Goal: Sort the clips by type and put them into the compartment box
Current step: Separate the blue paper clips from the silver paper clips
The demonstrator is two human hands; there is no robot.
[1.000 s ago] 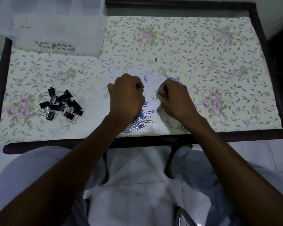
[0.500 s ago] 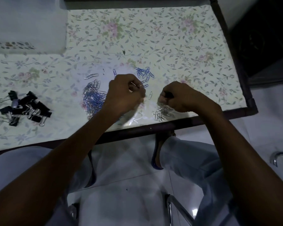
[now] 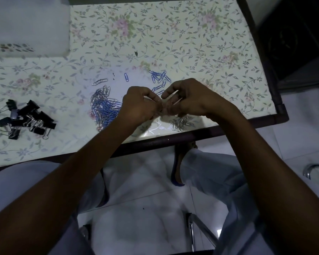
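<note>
Fingers of your left hand (image 3: 139, 105) and right hand (image 3: 188, 100) curl together, pinching something small between them, likely tangled paper clips; what exactly stays hidden. Nearest, just near-right of your right hand, lies the silver pile (image 3: 180, 123); the mixed heap (image 3: 104, 107) sits left, the compartment box (image 3: 29, 26) far left, blurred.

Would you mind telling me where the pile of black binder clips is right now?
In the head view, the black binder clips lie in a heap on the table's left side, left of the mixed paper clip pile and well clear of both hands.
</note>
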